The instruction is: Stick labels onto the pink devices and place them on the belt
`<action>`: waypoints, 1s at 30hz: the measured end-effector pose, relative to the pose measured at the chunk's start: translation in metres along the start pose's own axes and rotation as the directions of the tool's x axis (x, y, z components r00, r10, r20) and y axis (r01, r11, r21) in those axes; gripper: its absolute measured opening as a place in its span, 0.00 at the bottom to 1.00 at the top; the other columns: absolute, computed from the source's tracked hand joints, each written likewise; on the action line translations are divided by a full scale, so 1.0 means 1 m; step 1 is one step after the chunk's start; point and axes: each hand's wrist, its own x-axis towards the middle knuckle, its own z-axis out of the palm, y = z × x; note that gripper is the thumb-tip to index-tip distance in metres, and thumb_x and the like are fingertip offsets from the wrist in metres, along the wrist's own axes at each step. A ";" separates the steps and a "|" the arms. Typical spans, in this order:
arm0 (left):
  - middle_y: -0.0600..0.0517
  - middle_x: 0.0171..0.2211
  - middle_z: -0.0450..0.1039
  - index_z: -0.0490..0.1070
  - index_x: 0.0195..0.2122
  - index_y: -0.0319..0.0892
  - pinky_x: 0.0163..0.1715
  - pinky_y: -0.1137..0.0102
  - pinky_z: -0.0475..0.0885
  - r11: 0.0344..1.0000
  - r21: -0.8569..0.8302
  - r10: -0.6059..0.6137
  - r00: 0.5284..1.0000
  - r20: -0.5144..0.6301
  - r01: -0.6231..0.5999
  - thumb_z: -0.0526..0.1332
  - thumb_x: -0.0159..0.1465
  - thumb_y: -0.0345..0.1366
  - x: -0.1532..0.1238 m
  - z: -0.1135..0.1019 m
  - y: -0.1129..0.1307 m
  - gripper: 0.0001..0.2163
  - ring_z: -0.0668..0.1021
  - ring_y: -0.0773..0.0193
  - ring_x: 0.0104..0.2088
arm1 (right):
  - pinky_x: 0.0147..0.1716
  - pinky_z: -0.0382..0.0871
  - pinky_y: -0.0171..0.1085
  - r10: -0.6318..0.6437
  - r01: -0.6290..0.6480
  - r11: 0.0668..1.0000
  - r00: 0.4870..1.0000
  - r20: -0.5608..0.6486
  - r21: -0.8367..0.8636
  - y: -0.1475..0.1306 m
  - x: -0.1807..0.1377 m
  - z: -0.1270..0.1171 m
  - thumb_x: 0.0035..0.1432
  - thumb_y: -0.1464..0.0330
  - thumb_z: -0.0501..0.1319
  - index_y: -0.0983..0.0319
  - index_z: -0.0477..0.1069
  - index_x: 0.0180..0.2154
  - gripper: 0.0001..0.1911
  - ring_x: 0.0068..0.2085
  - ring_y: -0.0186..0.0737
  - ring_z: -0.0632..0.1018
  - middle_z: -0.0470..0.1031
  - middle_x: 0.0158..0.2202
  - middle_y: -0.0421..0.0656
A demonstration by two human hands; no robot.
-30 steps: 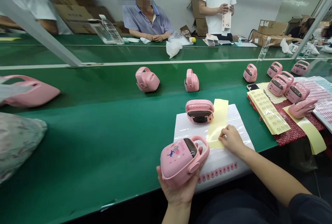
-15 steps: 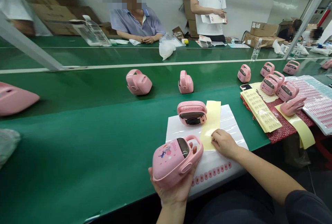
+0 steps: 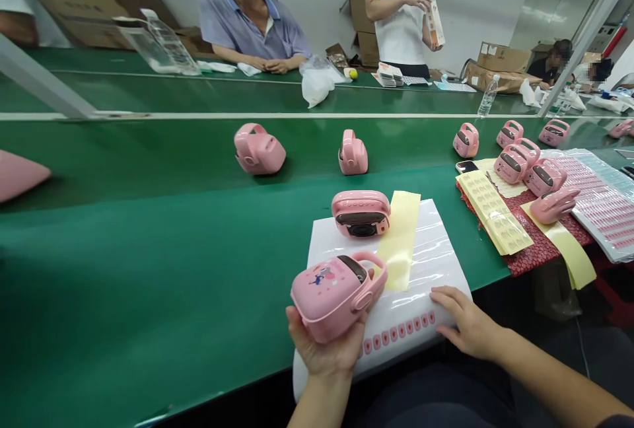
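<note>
My left hand (image 3: 329, 352) cradles a pink device with a carry handle (image 3: 324, 292) from below. The device has a dark window and a cartoon print on its top, and its handle points to the upper right. My right hand (image 3: 468, 325) rests at the right edge of a white sticker sheet (image 3: 436, 249), its fingers apart, beside the end of a row of small pink stickers (image 3: 401, 329). A second pink device (image 3: 361, 213) stands on the sheet's far end, next to a yellow paper strip (image 3: 403, 233).
More pink devices (image 3: 260, 149) stand along the green table (image 3: 198, 269). To the right lie yellow sticker sheets (image 3: 493, 210), a red bubble-wrap mat (image 3: 525, 256), a phone (image 3: 466, 167) and stacked label sheets (image 3: 607, 216). Across the table are two people, a plastic bag (image 3: 317, 84) and bottles.
My right hand has moved off the yellow strip, down and right to the sheet's edge near the stickers. The held device has tilted slightly. The standing person across now holds a box upright.
</note>
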 end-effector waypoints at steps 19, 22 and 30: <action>0.39 0.47 0.72 0.64 0.53 0.42 0.41 0.53 0.73 0.984 -0.176 0.001 0.997 0.078 0.012 0.57 0.59 0.49 -0.016 0.002 -0.010 0.24 0.75 0.45 0.46 | 0.34 0.76 0.36 0.595 -0.129 0.573 0.744 -0.303 0.809 -0.060 0.056 0.007 0.50 0.69 0.65 0.54 0.60 0.48 0.24 0.27 0.31 0.76 0.65 0.32 0.36; 0.40 0.47 0.72 0.69 0.49 0.41 0.43 0.56 0.73 0.979 -0.202 -0.006 0.991 0.136 0.033 0.55 0.60 0.48 -0.028 0.016 -0.017 0.21 0.75 0.47 0.46 | 0.33 0.75 0.31 0.634 -0.023 0.401 0.728 -0.260 0.916 -0.084 0.090 0.004 0.45 0.71 0.67 0.54 0.61 0.46 0.26 0.27 0.27 0.74 0.65 0.31 0.34; 0.38 0.43 0.75 0.72 0.46 0.36 0.41 0.67 0.74 0.966 -0.251 -0.037 0.992 0.119 0.066 0.60 0.58 0.44 -0.041 0.032 -0.022 0.19 0.78 0.54 0.41 | 0.33 0.77 0.32 0.604 0.031 0.332 0.760 -0.238 0.943 -0.106 0.106 0.024 0.47 0.74 0.64 0.55 0.59 0.45 0.24 0.29 0.29 0.76 0.64 0.32 0.34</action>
